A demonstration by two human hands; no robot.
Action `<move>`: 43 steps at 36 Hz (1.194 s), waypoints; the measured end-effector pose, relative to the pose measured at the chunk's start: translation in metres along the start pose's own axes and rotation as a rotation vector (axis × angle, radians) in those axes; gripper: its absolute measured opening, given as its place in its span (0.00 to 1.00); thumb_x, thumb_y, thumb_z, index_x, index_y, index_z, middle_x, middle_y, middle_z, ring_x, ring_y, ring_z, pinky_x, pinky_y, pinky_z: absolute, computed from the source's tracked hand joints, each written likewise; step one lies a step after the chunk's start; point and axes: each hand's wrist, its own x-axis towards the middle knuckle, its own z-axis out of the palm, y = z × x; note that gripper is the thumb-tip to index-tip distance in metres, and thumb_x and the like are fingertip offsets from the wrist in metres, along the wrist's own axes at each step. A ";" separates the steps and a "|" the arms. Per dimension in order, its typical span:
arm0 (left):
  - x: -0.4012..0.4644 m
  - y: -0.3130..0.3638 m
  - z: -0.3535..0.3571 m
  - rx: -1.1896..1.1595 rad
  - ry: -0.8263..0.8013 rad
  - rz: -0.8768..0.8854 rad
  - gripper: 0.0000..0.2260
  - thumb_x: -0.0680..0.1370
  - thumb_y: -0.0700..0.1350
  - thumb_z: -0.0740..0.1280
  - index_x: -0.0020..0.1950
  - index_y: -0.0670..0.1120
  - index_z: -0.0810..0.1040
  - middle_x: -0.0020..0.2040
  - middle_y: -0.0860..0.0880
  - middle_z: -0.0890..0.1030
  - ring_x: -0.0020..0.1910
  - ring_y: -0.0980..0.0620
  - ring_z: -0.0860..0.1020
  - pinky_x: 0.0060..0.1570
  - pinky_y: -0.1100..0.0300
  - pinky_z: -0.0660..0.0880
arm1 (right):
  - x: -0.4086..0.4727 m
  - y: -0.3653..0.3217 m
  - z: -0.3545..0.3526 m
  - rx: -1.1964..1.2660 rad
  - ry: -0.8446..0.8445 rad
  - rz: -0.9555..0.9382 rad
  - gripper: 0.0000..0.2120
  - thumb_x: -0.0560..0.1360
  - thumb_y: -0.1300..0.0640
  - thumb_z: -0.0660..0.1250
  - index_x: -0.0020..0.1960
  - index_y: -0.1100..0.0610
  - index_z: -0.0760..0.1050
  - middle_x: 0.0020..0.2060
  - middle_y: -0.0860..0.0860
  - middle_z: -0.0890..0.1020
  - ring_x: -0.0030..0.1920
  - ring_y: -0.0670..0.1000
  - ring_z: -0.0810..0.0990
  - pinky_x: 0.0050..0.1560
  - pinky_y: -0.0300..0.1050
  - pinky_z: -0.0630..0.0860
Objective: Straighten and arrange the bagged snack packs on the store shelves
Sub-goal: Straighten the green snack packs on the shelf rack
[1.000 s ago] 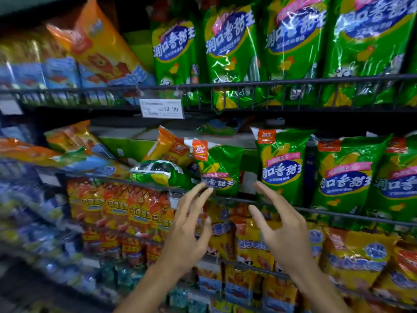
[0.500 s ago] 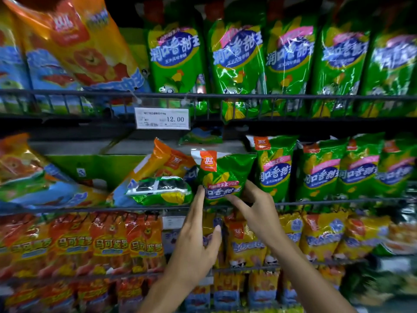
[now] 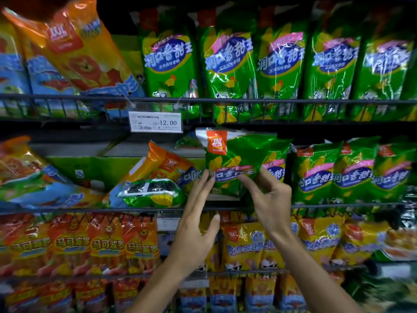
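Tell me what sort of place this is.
Most likely a shop's packaged-snack aisle. Wire-fronted shelves stand in tiers, packed with rows of identical green snack bags, and a printed price tag reading 12.00 is clipped to the shelf edge.

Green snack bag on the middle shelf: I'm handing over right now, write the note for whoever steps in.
Left hand: open, straight fingers touching the green bag's left edge.
Right hand: fingers curled, pinching the bag's lower right.
The bag is upright, at the left end of the green row on the middle shelf.
Done: this bag stood up.
Left: settle it in line, then right the green pack lying flat and the tilted orange bag to its left.
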 end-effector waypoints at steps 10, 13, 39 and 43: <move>0.013 -0.009 0.027 0.048 0.025 0.057 0.35 0.83 0.41 0.66 0.83 0.58 0.51 0.83 0.61 0.45 0.81 0.62 0.45 0.70 0.79 0.50 | 0.001 0.006 -0.014 -0.018 0.003 0.037 0.15 0.76 0.56 0.75 0.54 0.68 0.80 0.43 0.60 0.83 0.49 0.56 0.81 0.49 0.51 0.77; 0.014 -0.012 0.029 0.059 0.087 0.057 0.34 0.82 0.39 0.66 0.83 0.57 0.54 0.83 0.59 0.48 0.81 0.63 0.49 0.69 0.80 0.52 | 0.004 0.005 -0.010 -0.055 -0.018 0.073 0.21 0.75 0.56 0.76 0.64 0.66 0.80 0.57 0.50 0.84 0.57 0.31 0.77 0.55 0.33 0.76; 0.019 -0.034 0.027 0.184 0.038 -0.005 0.32 0.82 0.41 0.67 0.82 0.56 0.57 0.81 0.58 0.53 0.72 0.78 0.51 0.57 0.86 0.59 | -0.041 0.033 -0.004 -0.421 -0.129 -0.078 0.34 0.79 0.41 0.65 0.80 0.51 0.61 0.76 0.45 0.69 0.75 0.42 0.68 0.70 0.45 0.74; 0.018 -0.036 0.030 0.233 0.034 0.005 0.32 0.82 0.43 0.67 0.82 0.55 0.58 0.81 0.57 0.53 0.69 0.82 0.52 0.53 0.87 0.61 | -0.046 0.030 0.001 -0.532 -0.227 -0.079 0.34 0.80 0.37 0.62 0.81 0.48 0.58 0.80 0.38 0.55 0.76 0.38 0.61 0.72 0.43 0.69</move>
